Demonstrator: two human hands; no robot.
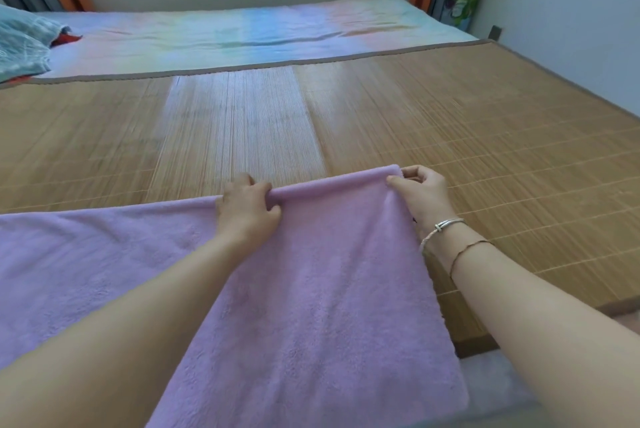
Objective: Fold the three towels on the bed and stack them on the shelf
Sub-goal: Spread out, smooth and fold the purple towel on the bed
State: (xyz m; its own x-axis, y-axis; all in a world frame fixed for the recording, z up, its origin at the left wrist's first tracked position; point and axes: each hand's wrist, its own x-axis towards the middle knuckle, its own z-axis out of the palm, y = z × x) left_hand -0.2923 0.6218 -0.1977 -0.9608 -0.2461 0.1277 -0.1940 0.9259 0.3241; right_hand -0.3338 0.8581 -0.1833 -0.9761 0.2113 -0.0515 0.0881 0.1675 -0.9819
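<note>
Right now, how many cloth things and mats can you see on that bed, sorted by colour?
Purple towel, gripped by the left hand and right hand: 1
Pastel rainbow sheet: 1
Blue-green cloth at the far left: 1
Tan bamboo mat: 1
Total: 4

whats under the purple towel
The purple towel lies on a woven bamboo mat, which shows beyond it and to its right. Anything else beneath the towel is covered and cannot be seen.
</note>
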